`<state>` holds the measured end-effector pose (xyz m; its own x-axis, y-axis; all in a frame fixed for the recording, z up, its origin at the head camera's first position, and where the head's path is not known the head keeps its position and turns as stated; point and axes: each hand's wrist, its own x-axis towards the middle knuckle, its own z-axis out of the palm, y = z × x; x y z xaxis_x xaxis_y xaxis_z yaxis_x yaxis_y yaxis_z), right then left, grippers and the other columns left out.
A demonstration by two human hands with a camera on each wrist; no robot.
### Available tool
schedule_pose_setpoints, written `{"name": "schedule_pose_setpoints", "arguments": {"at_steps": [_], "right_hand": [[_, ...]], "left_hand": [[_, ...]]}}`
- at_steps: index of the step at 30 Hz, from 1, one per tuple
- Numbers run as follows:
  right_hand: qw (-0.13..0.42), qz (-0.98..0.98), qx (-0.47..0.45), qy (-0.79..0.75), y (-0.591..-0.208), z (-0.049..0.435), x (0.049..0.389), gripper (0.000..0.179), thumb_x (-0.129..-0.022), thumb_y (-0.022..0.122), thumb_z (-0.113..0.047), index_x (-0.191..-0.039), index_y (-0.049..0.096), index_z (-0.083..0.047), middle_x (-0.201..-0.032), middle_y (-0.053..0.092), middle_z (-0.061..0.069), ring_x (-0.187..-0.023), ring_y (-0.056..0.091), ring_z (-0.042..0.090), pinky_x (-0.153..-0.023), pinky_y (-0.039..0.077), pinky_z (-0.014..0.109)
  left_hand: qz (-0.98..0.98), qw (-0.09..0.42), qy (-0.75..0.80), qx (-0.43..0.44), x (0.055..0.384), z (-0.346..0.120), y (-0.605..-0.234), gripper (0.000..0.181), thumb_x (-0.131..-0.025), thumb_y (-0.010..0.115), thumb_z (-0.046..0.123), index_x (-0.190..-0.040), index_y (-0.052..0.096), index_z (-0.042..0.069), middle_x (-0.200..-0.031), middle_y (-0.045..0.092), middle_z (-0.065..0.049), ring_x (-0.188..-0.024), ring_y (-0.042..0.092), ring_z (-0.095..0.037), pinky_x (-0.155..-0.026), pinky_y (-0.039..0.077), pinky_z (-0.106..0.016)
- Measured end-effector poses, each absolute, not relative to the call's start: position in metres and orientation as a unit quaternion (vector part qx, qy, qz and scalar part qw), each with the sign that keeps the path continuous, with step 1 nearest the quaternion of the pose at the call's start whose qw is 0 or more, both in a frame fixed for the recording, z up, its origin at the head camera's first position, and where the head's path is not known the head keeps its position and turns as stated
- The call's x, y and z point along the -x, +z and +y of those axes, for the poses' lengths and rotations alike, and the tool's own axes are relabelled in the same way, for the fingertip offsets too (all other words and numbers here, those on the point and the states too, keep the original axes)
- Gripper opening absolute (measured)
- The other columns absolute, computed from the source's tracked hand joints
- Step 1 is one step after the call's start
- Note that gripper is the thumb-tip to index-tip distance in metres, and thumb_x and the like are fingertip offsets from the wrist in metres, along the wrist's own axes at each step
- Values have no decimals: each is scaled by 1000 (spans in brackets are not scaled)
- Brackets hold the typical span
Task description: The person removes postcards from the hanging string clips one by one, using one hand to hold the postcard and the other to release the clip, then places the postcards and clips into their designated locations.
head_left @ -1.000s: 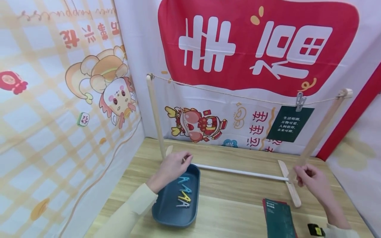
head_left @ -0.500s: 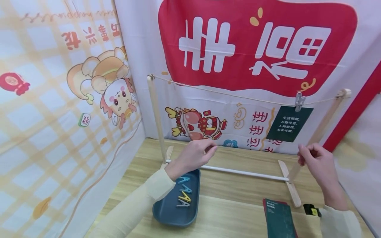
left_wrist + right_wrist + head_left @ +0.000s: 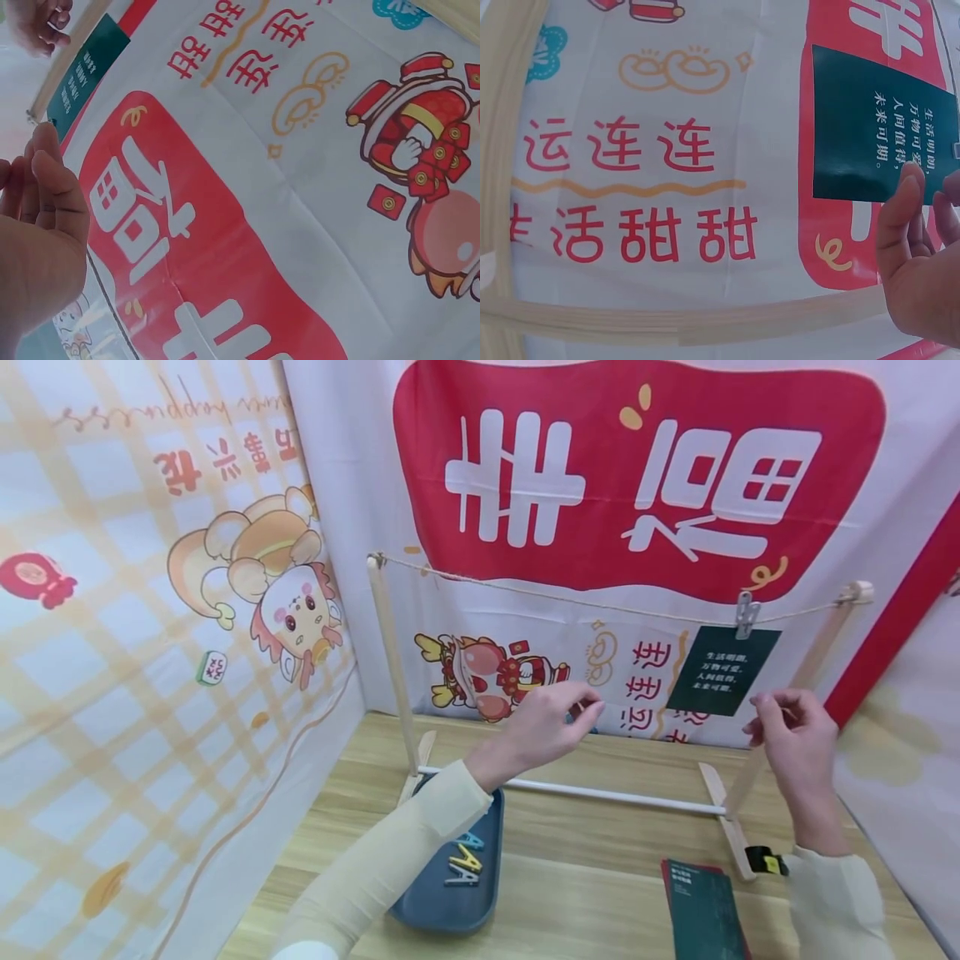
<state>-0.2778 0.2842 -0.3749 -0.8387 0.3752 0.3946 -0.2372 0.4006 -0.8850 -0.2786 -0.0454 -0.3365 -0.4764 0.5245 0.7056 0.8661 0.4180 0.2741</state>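
Note:
A dark green card with white characters hangs from a twine line, held by a grey clip. My right hand is just below the card's lower right corner, its fingers loosely bent and nothing seen between them. In the right wrist view, the fingertips overlap the card's edge; whether they touch it I cannot tell. My left hand hovers over the back of the table, fingers relaxed, with nothing visible in it. Below the left forearm is a dark blue tray holding blue, yellow and grey clothespins.
The twine runs between two wooden posts, joined low by a white rod. A stack of green and red cards lies on the table at the front right. A printed cloth hangs behind.
My left hand has risen from over the tray and moved right. My right hand has lifted from beside the right post's base towards the hanging card.

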Motion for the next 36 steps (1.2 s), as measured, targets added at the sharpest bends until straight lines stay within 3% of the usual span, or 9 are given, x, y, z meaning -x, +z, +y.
{"name": "schedule_pose_setpoints", "arguments": {"at_steps": [10,14,22,29,36], "right_hand": [[309,-766,50,561,-372,285,284,19,-99,56,-27,-114,61,-17,-101,63,-9,-67,61,6,-58,50,10],[313,-759,43,569,-369,277,290,26,-99,55,-28,-122,62,-16,-107,62,-8,-69,61,8,-59,51,11],[326,-742,56,583,-361,271,300,33,-98,56,-32,-129,60,-18,-113,62,-7,-66,61,8,-59,51,11],[326,-727,56,602,-364,282,297,34,-98,58,-27,-130,62,-16,-111,63,-6,-61,61,8,-55,50,12],[302,-736,62,603,-368,283,296,38,-98,57,-32,-134,60,-21,-115,63,-4,-60,61,8,-56,51,12]], "left_hand": [[-795,269,-361,406,288,-11,-315,14,-97,61,16,-105,66,6,-96,69,-4,-80,63,-8,-72,51,-10],[-798,268,-369,395,288,1,-306,17,-96,61,16,-110,65,7,-101,70,-4,-81,62,-7,-73,50,-8],[-808,245,-385,373,294,31,-283,40,-96,61,18,-133,48,9,-119,64,-7,-83,63,-7,-74,48,-5],[-826,225,-366,364,302,52,-272,43,-97,61,21,-136,46,12,-129,59,-4,-98,59,-4,-77,46,-2],[-840,198,-357,357,308,70,-262,61,-96,62,29,-148,33,16,-146,48,0,-83,58,1,-75,47,-2]]}}
